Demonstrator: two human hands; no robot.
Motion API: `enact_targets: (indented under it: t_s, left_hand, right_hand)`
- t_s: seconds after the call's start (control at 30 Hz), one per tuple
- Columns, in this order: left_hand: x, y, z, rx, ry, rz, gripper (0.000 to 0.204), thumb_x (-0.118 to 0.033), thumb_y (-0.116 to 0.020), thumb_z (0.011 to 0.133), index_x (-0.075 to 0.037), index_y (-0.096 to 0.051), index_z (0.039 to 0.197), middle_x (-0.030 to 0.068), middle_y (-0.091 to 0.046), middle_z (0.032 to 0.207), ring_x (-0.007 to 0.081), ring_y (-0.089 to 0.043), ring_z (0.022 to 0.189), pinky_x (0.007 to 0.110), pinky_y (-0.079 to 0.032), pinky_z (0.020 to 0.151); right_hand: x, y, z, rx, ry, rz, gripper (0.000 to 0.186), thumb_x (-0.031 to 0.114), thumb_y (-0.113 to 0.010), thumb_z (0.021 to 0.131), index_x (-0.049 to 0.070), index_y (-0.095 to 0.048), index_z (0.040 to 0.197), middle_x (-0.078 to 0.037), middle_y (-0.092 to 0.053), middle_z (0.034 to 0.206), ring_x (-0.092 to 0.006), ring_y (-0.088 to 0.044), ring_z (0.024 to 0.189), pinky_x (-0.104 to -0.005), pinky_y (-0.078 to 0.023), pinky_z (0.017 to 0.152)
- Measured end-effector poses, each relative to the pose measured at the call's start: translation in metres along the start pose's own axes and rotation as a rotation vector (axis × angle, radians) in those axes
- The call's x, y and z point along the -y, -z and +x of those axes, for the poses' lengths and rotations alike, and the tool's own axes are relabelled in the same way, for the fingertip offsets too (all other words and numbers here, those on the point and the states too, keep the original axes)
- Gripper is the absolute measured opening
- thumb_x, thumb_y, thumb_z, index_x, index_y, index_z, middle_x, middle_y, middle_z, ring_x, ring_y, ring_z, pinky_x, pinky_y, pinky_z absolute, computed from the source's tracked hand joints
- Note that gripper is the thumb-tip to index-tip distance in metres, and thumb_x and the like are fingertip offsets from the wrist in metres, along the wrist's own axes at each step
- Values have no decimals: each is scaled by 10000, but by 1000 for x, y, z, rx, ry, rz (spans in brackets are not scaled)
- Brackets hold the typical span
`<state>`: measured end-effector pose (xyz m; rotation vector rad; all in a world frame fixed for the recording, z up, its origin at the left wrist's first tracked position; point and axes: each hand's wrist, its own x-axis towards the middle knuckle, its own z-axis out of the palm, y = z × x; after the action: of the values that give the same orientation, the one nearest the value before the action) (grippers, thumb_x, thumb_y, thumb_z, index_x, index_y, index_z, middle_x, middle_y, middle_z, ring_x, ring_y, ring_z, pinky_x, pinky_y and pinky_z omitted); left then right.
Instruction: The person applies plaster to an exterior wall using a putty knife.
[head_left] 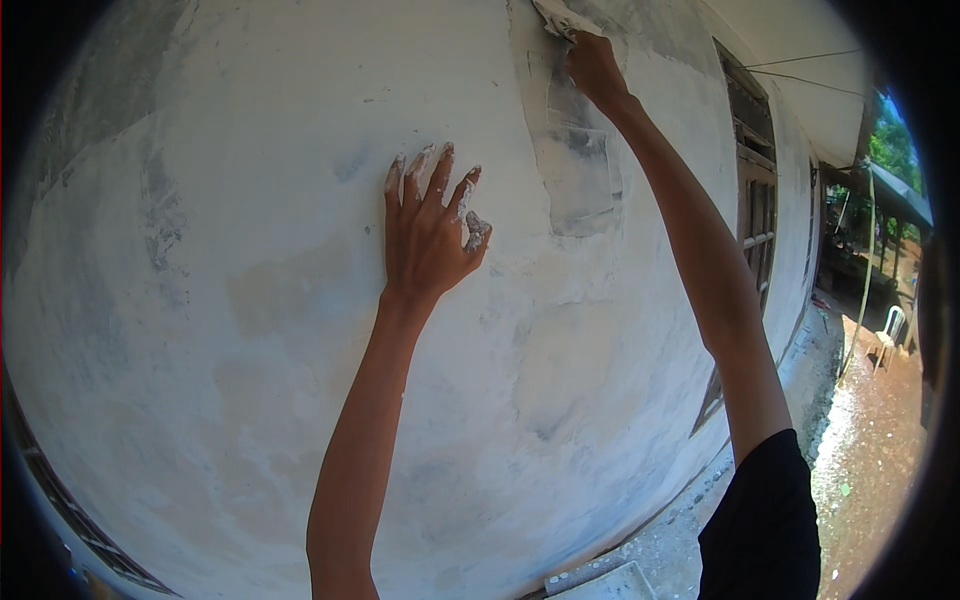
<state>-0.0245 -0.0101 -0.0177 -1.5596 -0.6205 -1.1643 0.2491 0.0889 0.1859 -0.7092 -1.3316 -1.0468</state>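
A plastered wall (290,170), off-white with grey and beige patches, fills most of the view. High up, my right hand (596,68) is closed around a putty knife (562,18) smeared with whitish paste, its blade at the wall. Just below it runs a strip of fresh-looking filler (537,95) beside a darker grey patch (582,185). Lower and to the left, my left hand (432,235) is open with fingers spread, at the wall surface. White paste coats its fingertips and thumb. Whether its palm presses on the wall cannot be made out.
On the right, a wooden door or window frame (757,180) is set in the wall. Beyond it stand a white chair (890,325) and a thin pole (866,250) on brown ground. A pale ledge (680,530) lines the wall's foot. A slatted frame (75,510) shows at lower left.
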Motion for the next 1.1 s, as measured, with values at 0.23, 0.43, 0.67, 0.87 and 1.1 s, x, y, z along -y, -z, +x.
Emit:
enact_targets:
  t_s: [0.23,0.43,0.67,0.87,1.1]
  left_hand:
    - [-7,-6,4,-22,-17,-13,499,-201,-682,670,-134,-607,1159,108,-484,1326,311,-389,1246,513,-229,1072]
    - [-6,-5,4,-31,-32,12,478,-194,-672,679,-128,-616,1149,111,-491,1318,311,-385,1251,519,-227,1069]
    - [-8,-6,4,-12,-30,17,480,-182,-667,691,-134,-607,1165,101,-475,1335,308,-385,1251,518,-232,1070]
    - [-10,-4,5,-10,-27,44,475,-177,-669,689,-133,-609,1158,101,-472,1338,300,-384,1254,514,-234,1073]
    - [-11,-7,5,1,-24,20,483,-175,-684,677,-133,-613,1153,105,-482,1328,304,-384,1254,517,-232,1072]
  right_hand:
    - [32,59,-114,187,79,208,246,-68,-510,716,-82,-571,954,-249,-580,959,-434,-555,902,-449,-465,792]
    - [26,80,-208,365,51,228,168,-65,-529,752,-38,-552,915,-216,-561,921,-420,-553,889,-465,-473,758]
    - [18,91,-144,16,-32,207,316,-60,-544,712,-72,-607,1022,-319,-566,1069,-435,-544,1044,-413,-474,864]
    - [30,52,-38,-67,-12,201,330,-7,-509,724,-73,-604,1033,-280,-614,897,-423,-597,829,-405,-478,744]
    - [37,51,-113,153,133,248,261,-56,-501,729,-56,-594,973,-240,-590,952,-424,-562,874,-434,-465,772]
